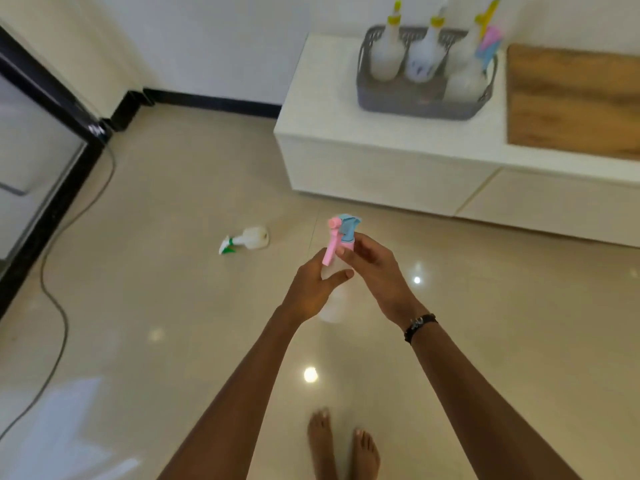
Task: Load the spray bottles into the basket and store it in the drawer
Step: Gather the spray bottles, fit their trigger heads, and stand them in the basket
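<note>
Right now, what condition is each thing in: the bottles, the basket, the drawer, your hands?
Pink-and-blue spray bottle: upright, held in both hands.
Left hand: gripping the bottle's body.
Right hand: gripping near the bottle's neck.
Green-and-white spray bottle: lying on its side on the floor.
Basket: on the white cabinet, holding upright bottles.
Drawer: shut.
Cable: loose on the floor.

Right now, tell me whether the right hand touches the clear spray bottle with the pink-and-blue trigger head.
Touching. The head view shows the right hand fingers wrapped at the bottle neck.
</note>
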A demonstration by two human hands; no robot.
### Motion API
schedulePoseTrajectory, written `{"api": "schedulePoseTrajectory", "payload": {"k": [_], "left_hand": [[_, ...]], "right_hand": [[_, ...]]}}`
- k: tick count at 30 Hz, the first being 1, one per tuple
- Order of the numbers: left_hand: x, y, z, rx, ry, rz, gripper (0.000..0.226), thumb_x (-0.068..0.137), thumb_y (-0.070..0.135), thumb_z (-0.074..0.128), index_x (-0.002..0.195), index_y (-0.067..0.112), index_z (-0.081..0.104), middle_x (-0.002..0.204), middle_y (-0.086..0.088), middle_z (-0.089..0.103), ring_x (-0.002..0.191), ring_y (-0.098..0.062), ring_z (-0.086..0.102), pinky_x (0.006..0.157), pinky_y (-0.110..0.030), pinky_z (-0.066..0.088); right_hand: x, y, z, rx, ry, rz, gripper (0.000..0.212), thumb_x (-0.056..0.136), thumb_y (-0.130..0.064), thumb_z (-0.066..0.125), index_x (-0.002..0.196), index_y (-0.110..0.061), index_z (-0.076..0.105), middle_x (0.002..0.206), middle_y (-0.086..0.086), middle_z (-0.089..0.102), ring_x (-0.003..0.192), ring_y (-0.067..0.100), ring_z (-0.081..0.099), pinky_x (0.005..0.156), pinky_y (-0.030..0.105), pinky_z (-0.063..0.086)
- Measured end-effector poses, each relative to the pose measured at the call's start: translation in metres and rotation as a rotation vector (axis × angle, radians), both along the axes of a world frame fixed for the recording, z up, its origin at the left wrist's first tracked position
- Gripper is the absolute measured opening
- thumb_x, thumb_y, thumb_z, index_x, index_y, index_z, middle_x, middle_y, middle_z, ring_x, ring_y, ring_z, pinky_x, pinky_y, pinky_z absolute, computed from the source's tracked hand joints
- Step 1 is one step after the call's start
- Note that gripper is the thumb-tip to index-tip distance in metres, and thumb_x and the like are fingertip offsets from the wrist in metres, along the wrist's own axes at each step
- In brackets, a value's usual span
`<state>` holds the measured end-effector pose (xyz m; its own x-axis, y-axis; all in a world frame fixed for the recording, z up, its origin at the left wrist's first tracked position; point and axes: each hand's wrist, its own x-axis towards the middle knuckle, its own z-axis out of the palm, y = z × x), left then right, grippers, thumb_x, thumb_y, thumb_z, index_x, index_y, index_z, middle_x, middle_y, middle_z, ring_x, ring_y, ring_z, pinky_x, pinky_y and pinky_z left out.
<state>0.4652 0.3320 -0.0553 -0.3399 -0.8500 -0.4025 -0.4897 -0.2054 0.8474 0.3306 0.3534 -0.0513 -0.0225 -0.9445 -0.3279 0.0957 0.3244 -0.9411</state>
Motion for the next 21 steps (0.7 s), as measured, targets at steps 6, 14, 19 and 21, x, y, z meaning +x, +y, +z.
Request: {"api": "schedulePoseTrajectory", "payload": {"k": [6, 14, 19, 21], "left_hand": [[-0.039, -0.09, 0.024, -0.183, 0.021, 0.081, 0.034, 0.086, 0.023, 0.066, 0.119, 0.023, 0.059, 0.108, 0.004, 0.068, 0.098, -0.016, 0.064, 0.089, -0.037, 0.052], [-0.095, -0.213, 0.021, -0.386, 0.033, 0.095, 0.033, 0.088, 0.015, 0.063, 0.12, 0.011, 0.057, 0.095, 0.01, 0.061, 0.075, 0.001, 0.057, 0.068, -0.001, 0.044], [-0.138, -0.283, 0.028, -0.454, 0.074, -0.078, 0.037, 0.088, 0.006, 0.06, 0.124, 0.006, 0.053, 0.104, 0.0, 0.063, 0.093, -0.014, 0.06, 0.076, -0.006, 0.043], [-0.156, -0.308, 0.034, -0.484, 0.099, -0.127, 0.04, 0.088, 0.007, 0.061, 0.126, 0.006, 0.051, 0.105, 0.004, 0.061, 0.088, -0.004, 0.057, 0.074, -0.001, 0.042]], "right_hand": [[-0.022, -0.089, 0.025, -0.132, 0.277, -0.105, 0.027, 0.091, -0.02, 0.063, 0.117, -0.012, 0.063, 0.105, -0.001, 0.066, 0.093, 0.011, 0.061, 0.074, 0.011, 0.047], [-0.059, -0.207, 0.018, -0.308, 0.577, -0.329, 0.031, 0.09, -0.011, 0.065, 0.12, -0.009, 0.061, 0.1, -0.006, 0.059, 0.092, 0.006, 0.057, 0.076, 0.007, 0.045], [-0.105, -0.26, 0.023, -0.397, 0.649, -0.366, 0.036, 0.089, -0.004, 0.064, 0.124, -0.007, 0.058, 0.117, 0.007, 0.066, 0.102, 0.009, 0.06, 0.087, 0.014, 0.049], [-0.126, -0.28, 0.029, -0.395, 0.625, -0.376, 0.034, 0.091, -0.008, 0.063, 0.125, -0.009, 0.059, 0.116, 0.004, 0.067, 0.103, 0.01, 0.062, 0.084, 0.014, 0.049]]}}
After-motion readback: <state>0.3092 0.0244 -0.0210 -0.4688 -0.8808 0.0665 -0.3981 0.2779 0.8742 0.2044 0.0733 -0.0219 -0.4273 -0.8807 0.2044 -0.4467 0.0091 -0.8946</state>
